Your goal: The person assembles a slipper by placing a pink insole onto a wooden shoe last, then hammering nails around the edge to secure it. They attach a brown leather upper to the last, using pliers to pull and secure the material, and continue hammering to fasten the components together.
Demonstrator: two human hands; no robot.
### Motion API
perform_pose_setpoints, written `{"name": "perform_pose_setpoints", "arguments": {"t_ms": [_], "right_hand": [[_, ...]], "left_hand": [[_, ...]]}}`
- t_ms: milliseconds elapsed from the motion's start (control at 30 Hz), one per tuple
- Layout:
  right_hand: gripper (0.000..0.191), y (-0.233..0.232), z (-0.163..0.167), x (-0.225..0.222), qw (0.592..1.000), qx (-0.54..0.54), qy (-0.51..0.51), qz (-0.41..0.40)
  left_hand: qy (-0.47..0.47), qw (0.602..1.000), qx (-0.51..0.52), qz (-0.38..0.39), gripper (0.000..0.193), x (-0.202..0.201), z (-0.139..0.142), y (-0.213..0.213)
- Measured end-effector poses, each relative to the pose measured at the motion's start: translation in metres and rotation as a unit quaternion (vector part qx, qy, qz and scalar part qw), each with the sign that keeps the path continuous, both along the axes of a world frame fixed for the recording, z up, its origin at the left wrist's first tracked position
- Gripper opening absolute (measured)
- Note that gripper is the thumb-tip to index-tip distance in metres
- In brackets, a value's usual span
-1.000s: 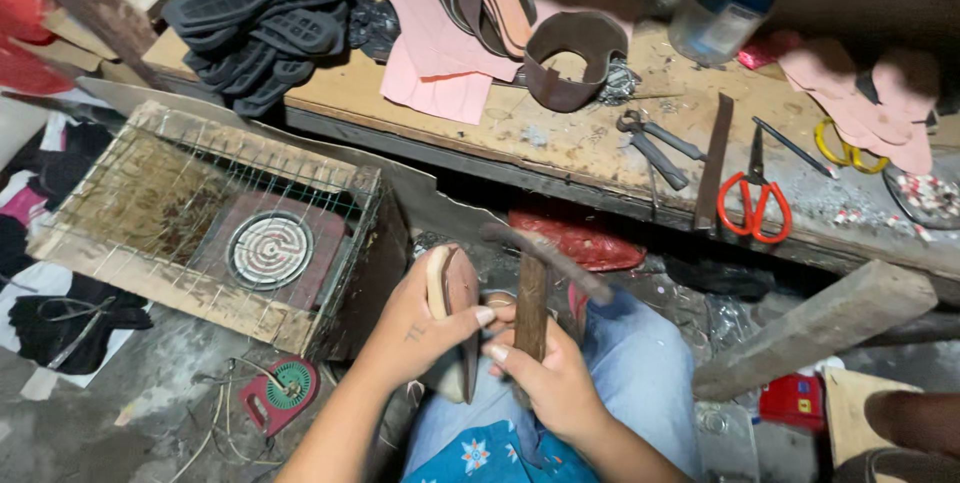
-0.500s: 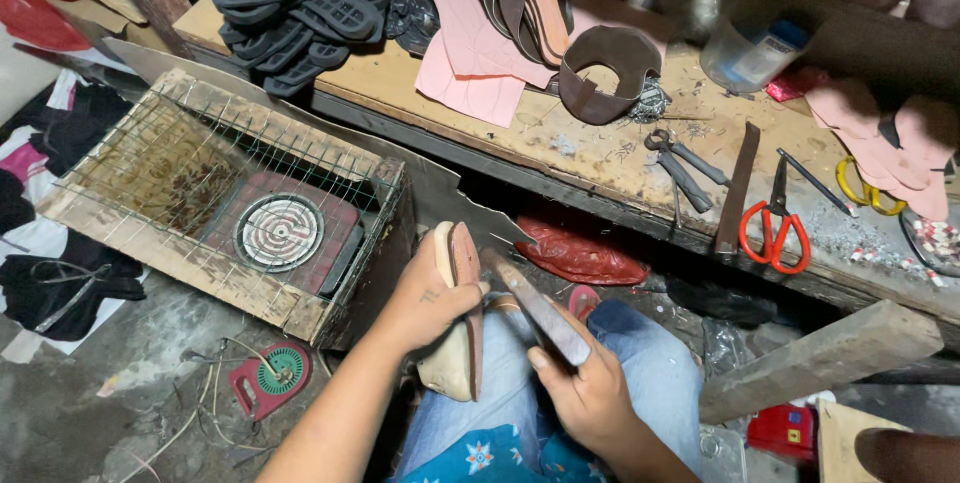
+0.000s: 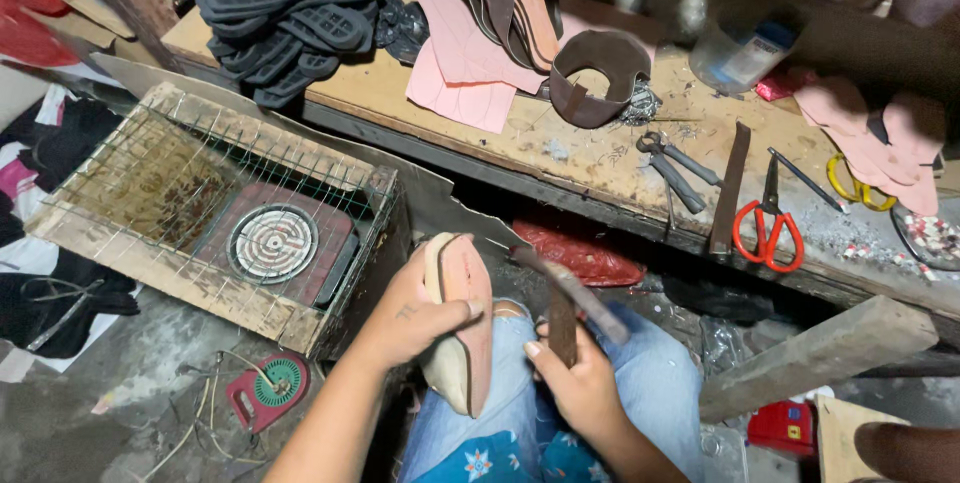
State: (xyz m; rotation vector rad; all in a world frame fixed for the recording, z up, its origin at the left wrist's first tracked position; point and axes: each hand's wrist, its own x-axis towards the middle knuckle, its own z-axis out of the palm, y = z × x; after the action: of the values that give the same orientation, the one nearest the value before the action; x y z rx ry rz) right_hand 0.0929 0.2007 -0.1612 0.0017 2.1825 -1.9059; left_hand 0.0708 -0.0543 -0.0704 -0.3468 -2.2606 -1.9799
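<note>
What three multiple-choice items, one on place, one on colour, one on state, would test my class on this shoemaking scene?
1. Where do the scissors lie?
A on the workbench
B in the wire crate
C on the lap

2. What colour are the scissors' handles?
A blue
B red
C green

3. How is the shoe last kept in place?
A lying loose on the floor
B hanging from a hook
C gripped by the left hand

Answers: 1 A, they rest on the bench top; 2 B, both loops are red; 3 C, fingers wrap it while the right hand holds a hammer.

Beside your left grip [image 3: 410, 318] sits a pink-and-tan leather shoe upper [image 3: 460, 323]; beyond it, red-handled steel scissors [image 3: 768, 228], black ridged rubber soles [image 3: 290, 23], pale pink sheets [image 3: 465, 63].
</note>
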Motion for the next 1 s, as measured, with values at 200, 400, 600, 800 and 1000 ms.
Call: {"name": "perform_pose_setpoints", "arguments": {"t_ms": [200,400,600,800,1000], "right_hand": [[0.053,0.012,0.004,0.016,0.877,-0.358,-0.314,0.07],[0.055,0.006,0.032,0.029,0.901,-0.376,-0.209,0.055],[0.057,0.007,0.03,0.033,0.987,-0.146,-0.041,-0.053],[0.049,0.006,0.021,0.054,0.995,-0.091,0.008,0.031],[0.035,0.01,0.042,0.026,0.992,-0.088,0.078,-0.038]], "left_hand": [[-0.18,0.819,0.526,-0.145,0.086,0.005,0.01,0.021],[-0.118,0.826,0.535,-0.133,0.076,-0.003,0.002,0.036],[-0.201,0.84,0.503,-0.032,0.064,0.003,-0.029,0.055],[-0.265,0.799,0.531,-0.099,0.083,0.005,-0.056,0.055],[-0.252,0.798,0.512,-0.196,0.11,0.016,-0.057,0.047]]}}
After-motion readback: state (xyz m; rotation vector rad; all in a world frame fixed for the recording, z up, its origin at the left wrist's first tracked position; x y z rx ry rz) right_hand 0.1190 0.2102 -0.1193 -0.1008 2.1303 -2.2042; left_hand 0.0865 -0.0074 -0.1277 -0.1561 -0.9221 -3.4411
